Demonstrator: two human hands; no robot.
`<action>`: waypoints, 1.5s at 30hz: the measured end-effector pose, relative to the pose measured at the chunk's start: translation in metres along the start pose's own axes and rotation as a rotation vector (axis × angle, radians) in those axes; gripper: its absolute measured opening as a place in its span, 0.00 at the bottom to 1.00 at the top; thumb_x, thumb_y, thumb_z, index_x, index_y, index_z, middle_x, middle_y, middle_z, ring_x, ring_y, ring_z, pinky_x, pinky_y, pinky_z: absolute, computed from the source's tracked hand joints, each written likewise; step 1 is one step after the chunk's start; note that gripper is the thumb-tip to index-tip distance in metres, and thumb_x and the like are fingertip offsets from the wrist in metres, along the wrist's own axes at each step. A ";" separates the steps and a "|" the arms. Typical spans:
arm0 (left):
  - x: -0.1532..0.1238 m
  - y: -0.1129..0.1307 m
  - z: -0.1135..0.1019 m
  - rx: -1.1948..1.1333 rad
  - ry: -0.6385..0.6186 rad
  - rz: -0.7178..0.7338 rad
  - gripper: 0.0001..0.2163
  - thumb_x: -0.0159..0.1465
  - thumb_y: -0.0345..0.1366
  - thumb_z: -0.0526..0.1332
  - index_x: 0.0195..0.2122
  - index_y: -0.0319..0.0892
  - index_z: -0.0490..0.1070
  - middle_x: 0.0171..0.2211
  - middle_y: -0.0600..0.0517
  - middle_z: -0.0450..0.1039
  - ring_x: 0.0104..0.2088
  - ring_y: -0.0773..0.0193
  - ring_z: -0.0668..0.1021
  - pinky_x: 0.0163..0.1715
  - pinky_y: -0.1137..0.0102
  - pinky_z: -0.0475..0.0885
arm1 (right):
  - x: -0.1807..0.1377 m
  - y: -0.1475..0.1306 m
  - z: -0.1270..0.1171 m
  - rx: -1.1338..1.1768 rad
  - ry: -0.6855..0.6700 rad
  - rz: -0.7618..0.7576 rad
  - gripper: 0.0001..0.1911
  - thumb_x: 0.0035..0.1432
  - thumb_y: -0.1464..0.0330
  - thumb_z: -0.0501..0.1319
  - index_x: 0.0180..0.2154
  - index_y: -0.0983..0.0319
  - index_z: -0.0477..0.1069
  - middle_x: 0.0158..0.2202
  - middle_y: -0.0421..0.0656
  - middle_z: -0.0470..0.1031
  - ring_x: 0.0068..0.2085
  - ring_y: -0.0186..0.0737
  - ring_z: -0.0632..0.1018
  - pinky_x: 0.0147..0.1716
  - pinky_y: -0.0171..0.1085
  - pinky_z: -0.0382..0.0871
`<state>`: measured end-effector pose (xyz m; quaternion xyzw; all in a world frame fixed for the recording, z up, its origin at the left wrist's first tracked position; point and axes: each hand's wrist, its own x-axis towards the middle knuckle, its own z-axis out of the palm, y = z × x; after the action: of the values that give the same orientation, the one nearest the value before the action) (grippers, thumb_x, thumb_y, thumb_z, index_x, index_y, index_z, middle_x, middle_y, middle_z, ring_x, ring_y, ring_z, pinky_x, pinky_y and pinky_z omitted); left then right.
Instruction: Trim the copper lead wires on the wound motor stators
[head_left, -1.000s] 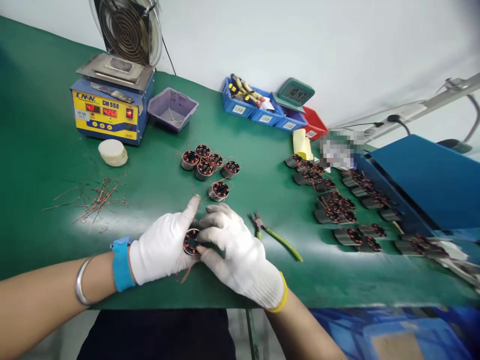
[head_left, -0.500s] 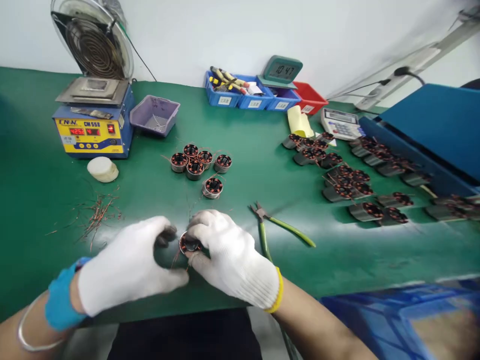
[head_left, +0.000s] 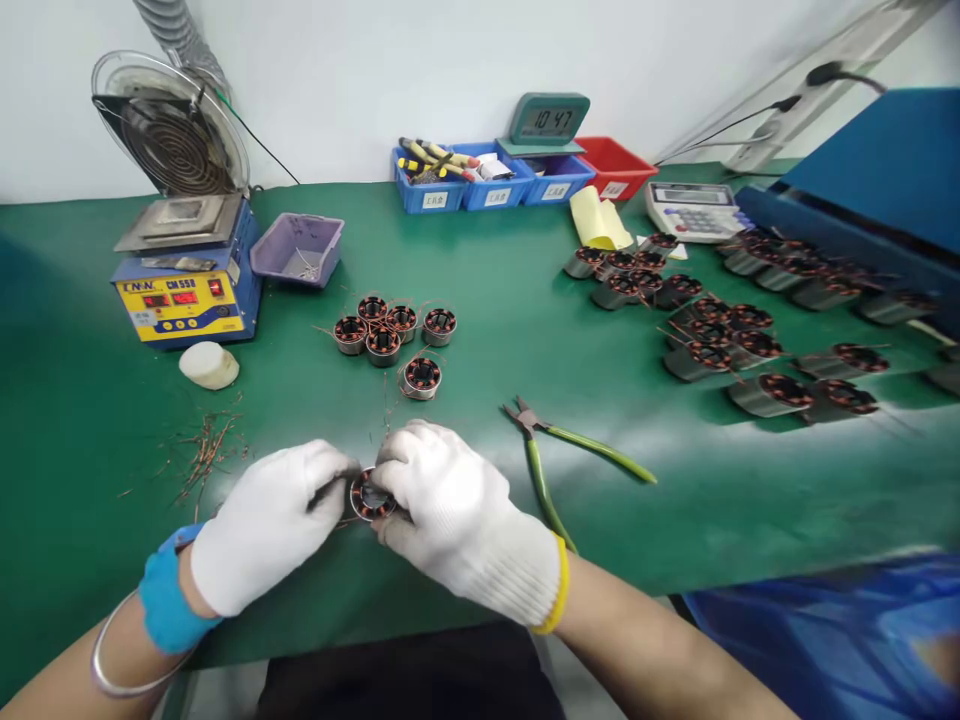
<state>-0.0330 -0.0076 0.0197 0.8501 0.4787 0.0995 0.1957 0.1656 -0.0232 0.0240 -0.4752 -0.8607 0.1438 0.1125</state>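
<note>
A motor stator (head_left: 363,508), a metal ring with copper windings and a dark inside, is held just above or on the green table near its front edge. My right hand (head_left: 450,490), in a white knit glove with a yellow cuff, grips its right side. My left hand (head_left: 281,515), also gloved, has its fingers drawn together at the stator's left edge; what lies between the fingertips is hidden. A thin copper wire shows below them. Beyond my hands stands a single stator (head_left: 422,378), with a cluster of several stators (head_left: 383,346) behind it.
Green-handled cutters (head_left: 534,425) lie open to the right. Wire clippings (head_left: 206,450) and a white round block (head_left: 209,366) are at left, before a solder pot (head_left: 184,300) and purple tray (head_left: 330,262). Blue bins (head_left: 435,200) stand behind; many stators (head_left: 697,360) sit at right.
My left hand has moved right to the stator, and its spread fingers have closed together. My right hand still holds the stator. The camera view has shifted slightly.
</note>
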 end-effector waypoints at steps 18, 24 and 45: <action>0.005 -0.002 -0.004 -0.293 -0.033 -0.203 0.09 0.59 0.33 0.52 0.34 0.43 0.73 0.34 0.51 0.78 0.36 0.60 0.78 0.39 0.66 0.73 | 0.007 -0.013 0.003 -0.006 0.116 0.187 0.09 0.54 0.61 0.66 0.33 0.59 0.74 0.34 0.42 0.73 0.37 0.44 0.74 0.31 0.38 0.62; 0.010 -0.004 0.001 -0.618 -0.075 -0.317 0.07 0.56 0.34 0.52 0.29 0.41 0.69 0.25 0.55 0.72 0.26 0.65 0.73 0.29 0.70 0.71 | 0.013 -0.017 0.017 -0.115 0.216 0.068 0.09 0.58 0.62 0.63 0.31 0.61 0.74 0.32 0.44 0.72 0.38 0.47 0.73 0.43 0.45 0.66; 0.008 0.020 0.022 -0.009 0.070 0.127 0.12 0.60 0.43 0.59 0.40 0.41 0.70 0.37 0.45 0.75 0.40 0.50 0.77 0.41 0.58 0.70 | -0.034 0.005 0.031 0.115 0.301 0.209 0.06 0.61 0.72 0.53 0.38 0.59 0.67 0.35 0.42 0.76 0.35 0.39 0.78 0.34 0.35 0.70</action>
<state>-0.0059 -0.0153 0.0082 0.8739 0.4299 0.1436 0.1756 0.1770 -0.0535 -0.0090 -0.5710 -0.7705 0.1309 0.2512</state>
